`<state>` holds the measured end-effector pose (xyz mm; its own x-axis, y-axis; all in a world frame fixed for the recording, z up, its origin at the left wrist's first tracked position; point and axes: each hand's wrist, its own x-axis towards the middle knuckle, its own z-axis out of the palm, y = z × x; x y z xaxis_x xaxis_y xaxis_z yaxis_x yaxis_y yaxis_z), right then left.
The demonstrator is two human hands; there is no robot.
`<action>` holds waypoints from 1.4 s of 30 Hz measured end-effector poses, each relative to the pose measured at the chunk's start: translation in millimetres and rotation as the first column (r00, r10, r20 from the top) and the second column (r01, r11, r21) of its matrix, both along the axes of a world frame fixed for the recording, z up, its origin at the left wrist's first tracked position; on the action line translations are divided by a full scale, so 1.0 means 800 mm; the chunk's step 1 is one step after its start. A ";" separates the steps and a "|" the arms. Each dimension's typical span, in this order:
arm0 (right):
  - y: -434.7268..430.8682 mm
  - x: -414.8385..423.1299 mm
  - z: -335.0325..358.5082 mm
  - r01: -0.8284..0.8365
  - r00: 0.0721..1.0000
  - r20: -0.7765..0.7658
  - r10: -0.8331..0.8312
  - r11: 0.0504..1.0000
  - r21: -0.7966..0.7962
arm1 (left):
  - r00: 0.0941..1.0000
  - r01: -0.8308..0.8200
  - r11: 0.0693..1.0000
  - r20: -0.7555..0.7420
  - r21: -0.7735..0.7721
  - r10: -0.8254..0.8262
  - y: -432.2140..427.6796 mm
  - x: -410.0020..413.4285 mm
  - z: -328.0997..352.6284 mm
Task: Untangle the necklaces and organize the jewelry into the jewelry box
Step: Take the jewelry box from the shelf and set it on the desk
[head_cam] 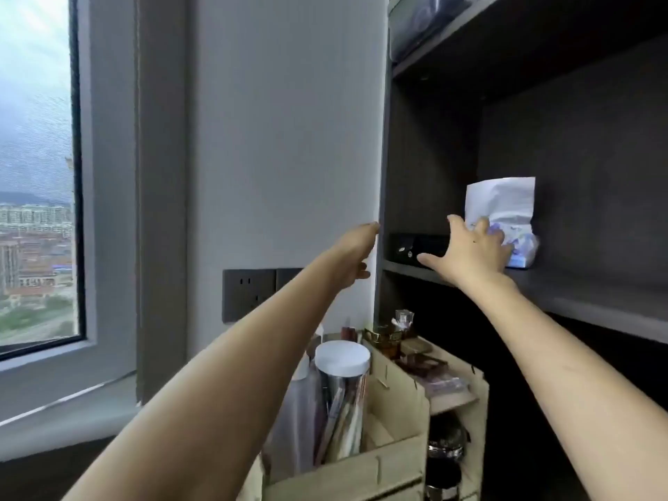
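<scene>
Your two hands are raised well apart toward a dark shelf (pixel 585 301) in the cupboard ahead of you. Your left hand (pixel 356 253) lies flat against the white wall (pixel 289 139), fingers straight, their tips just reaching the cupboard's front edge; it holds nothing. Your right hand (pixel 473 249) is spread wide above the shelf, thumb stretched out to the left, and its fingers touch the front of a white and blue tissue pack (pixel 506 204) that stands upright near the back panel. A low black box (pixel 415 244) sits on the same shelf, pushed into the back left corner, between your hands and just beyond your right thumb; you cannot tell from here whether it is the jewelry box. Below the shelf stands a pale wooden organizer (pixel 397 461) with a clear jar (pixel 342 385) capped in white in its near compartment and small bottles behind it. A dark wall socket (pixel 249 291) shows under your left forearm, and a window (pixel 36 175) fills the far left.
</scene>
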<state>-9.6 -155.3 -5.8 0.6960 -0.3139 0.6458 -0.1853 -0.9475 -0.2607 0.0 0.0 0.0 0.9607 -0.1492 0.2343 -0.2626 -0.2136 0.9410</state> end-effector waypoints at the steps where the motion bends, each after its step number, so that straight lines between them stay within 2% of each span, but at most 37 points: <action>1: -0.005 0.010 0.002 0.023 0.998 -0.065 -0.020 0.999 0.043 | 1.000 0.011 1.000 -0.005 -0.028 -0.011 -0.009 0.009 0.002; 4: -0.021 0.039 0.005 0.015 0.985 -0.174 0.015 0.985 0.170 | 0.999 0.037 0.999 -0.004 -0.035 -0.037 -0.034 0.039 0.009; 6: -0.029 0.053 0.001 -0.047 0.984 -0.158 0.081 0.976 0.213 | 0.999 0.055 0.998 0.005 -0.033 -0.054 -0.048 0.060 0.010; 16: -0.038 0.067 -0.008 -0.153 0.987 -0.010 0.158 0.970 0.189 | 1.000 0.009 1.000 0.022 -0.017 -0.009 -0.073 0.091 0.006; 21: -0.035 0.053 -0.012 -0.247 0.965 0.139 0.221 0.947 0.207 | 0.997 0.032 0.998 0.075 -0.060 -0.027 -0.064 0.075 0.009; 25: -0.029 0.032 -0.012 -0.358 0.914 0.287 0.287 0.902 0.239 | 0.987 0.074 0.993 0.148 -0.092 -0.060 -0.040 0.049 0.019; 31: 0.006 -0.015 -0.012 -0.491 0.820 0.411 0.398 0.858 0.149 | 0.955 0.031 0.984 0.295 -0.174 0.022 0.013 0.001 0.030; 37: 0.088 -0.071 -0.018 -0.622 0.710 0.455 0.538 0.781 0.047 | 0.902 -0.147 0.972 0.380 -0.182 0.208 0.107 -0.073 0.012; 42: 0.177 -0.138 -0.049 -0.764 0.593 0.430 0.680 0.644 0.035 | 0.834 -0.246 0.944 0.449 -0.219 0.321 0.208 -0.173 -0.035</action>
